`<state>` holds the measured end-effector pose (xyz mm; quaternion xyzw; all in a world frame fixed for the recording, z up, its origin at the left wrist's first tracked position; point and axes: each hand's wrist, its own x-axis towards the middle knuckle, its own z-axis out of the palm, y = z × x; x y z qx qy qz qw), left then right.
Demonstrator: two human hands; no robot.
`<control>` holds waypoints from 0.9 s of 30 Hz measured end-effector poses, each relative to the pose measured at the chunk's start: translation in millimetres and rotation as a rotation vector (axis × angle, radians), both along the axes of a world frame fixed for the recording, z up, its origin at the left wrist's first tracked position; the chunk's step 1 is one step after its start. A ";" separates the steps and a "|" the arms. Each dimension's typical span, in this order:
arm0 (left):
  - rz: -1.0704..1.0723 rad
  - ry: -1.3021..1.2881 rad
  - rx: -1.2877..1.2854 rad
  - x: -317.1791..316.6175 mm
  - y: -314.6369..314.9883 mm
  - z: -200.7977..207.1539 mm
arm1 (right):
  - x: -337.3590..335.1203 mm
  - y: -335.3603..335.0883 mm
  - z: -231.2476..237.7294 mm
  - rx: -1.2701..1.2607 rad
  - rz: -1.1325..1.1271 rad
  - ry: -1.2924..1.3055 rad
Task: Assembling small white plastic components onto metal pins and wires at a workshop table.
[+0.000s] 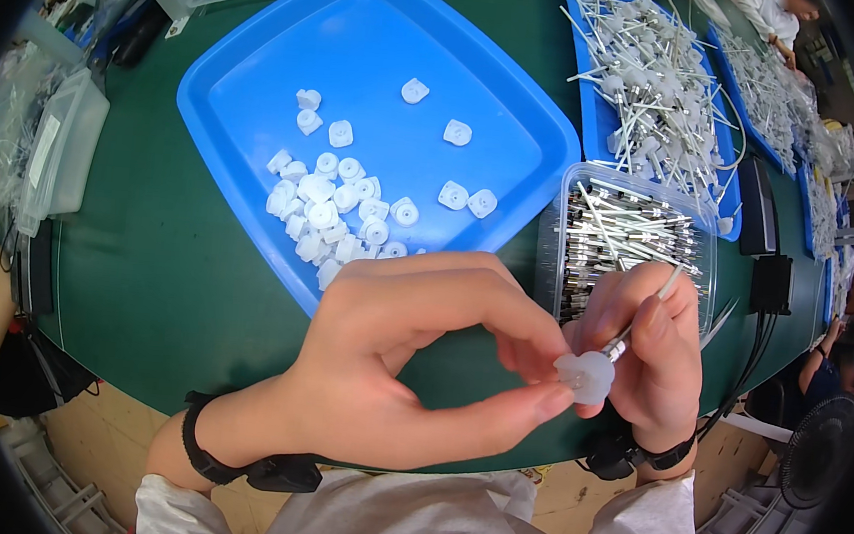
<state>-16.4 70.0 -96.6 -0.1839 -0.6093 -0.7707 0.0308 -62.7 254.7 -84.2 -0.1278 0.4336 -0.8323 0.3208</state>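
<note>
left hand [409, 366]: pinches white plastic cap [586, 374] | right hand [656, 355]: holds thin metal pin [644, 319], axis slanting up-right from cap | blue tray [259, 103] far-left on bench [165, 287]

Worker's wear: bare hands, banded wrists.
Black strap with chunky black module on left wrist [261, 470], same on right wrist [633, 454]; white short sleeves [663, 522], white printed shirt.
</note>
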 end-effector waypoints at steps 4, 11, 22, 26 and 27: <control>-0.004 0.000 -0.076 -1.1 -1.6 0.2 | -0.6 -1.7 0.2 -0.009 0.003 -0.013; -0.043 -0.081 -0.044 -0.4 -1.5 -0.6 | 0.1 -2.2 1.1 0.016 -0.012 -0.034; -0.083 -0.093 -0.028 -1.4 -2.0 0.4 | -0.1 -1.7 0.7 0.041 -0.009 -0.007; -0.061 -0.050 -0.040 -1.2 -0.9 -2.3 | -0.3 -1.5 0.9 0.034 -0.004 -0.016; -0.058 -0.031 -0.049 -2.0 -1.1 -2.7 | -0.5 -1.2 1.2 0.036 -0.003 -0.023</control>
